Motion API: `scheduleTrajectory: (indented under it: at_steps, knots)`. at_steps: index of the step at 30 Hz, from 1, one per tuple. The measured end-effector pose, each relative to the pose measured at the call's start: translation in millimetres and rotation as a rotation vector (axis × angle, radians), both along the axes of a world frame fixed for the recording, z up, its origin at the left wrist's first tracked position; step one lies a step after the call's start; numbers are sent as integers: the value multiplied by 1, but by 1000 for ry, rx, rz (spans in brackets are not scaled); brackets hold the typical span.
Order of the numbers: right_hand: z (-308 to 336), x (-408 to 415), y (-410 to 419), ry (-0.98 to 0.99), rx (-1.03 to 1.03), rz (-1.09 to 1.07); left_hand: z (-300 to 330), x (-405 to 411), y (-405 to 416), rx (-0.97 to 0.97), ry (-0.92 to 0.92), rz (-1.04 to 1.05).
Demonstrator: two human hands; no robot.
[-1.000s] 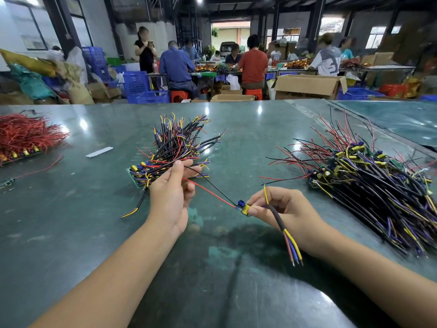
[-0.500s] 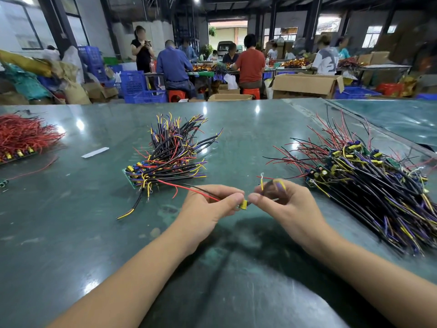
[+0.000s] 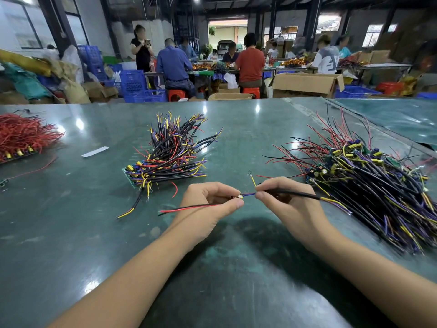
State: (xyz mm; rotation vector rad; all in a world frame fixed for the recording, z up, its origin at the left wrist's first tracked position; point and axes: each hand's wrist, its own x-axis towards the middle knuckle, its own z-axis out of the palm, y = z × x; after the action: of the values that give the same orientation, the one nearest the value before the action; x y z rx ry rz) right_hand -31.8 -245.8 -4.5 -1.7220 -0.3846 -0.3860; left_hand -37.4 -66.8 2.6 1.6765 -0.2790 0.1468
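Note:
Just above the green table (image 3: pixel 212 292) I hold one small wired part (image 3: pixel 240 196) between both hands. My left hand (image 3: pixel 208 207) pinches it at the small component, and its red and black leads trail out to the left. My right hand (image 3: pixel 290 204) pinches the black sheathed cable (image 3: pixel 298 193), whose yellow and purple ends point right. A thin yellow lead with a ring end (image 3: pixel 251 176) sticks up between the hands.
A small pile of wired boards (image 3: pixel 170 157) lies ahead of my left hand, a large pile (image 3: pixel 369 181) to the right. Red wires (image 3: pixel 21 136) lie far left, beside a white strip (image 3: pixel 95 151). Several people sit at benches beyond the table's far edge.
The hands have drawn slightly apart, stretching the part between them. The black cable now swings out to the right, and the red and black leads trail left under my left hand.

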Motion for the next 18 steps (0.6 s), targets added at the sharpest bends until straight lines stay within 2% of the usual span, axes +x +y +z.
scheduleTrajectory:
  at_steps: [4,8,13,15,18]
  knots:
    - [1,-1,2,49,-6,36,2,-1,0,-17,-16,-30]
    - [4,-4,2,109,155,19,3,-4,-3,-42,-45,-50]
    - [4,-4,1,109,103,-26,4,-4,-3,-69,-56,-36]
    - [3,-5,2,58,98,-38,4,-4,-3,-73,-49,-25]
    - [4,-4,0,-140,12,-111,5,-4,-2,-73,-24,-46]
